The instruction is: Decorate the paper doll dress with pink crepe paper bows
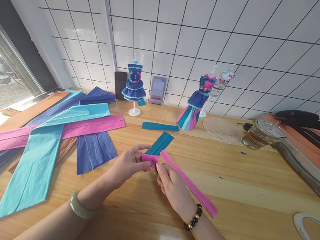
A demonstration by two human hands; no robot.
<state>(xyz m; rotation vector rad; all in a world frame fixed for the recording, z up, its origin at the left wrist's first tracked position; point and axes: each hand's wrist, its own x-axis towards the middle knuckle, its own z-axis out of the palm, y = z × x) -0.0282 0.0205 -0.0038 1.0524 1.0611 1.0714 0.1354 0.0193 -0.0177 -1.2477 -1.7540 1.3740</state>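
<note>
My left hand (130, 163) pinches a small folded piece of pink crepe paper (147, 158) between thumb and fingers. Closed around small dark scissors (156, 167), my right hand (171, 182) meets that piece at its right edge; most of the scissors is hidden by the fingers. Just behind the hands lies a teal crepe paper piece (161, 141). A long narrow pink strip (194, 188) runs past my right hand toward the lower right. Farther back is a flat teal strip (160, 127).
Crepe paper lengths in turquoise (39, 161), pink (94, 127), blue (95, 152) and brown overlap at left. Small dress forms (135, 85) (198, 100) stand along the tiled wall, near a propped phone (158, 90). At right are a clear disc (222, 130), a lidded drink cup (260, 136) and a white ring (298, 225).
</note>
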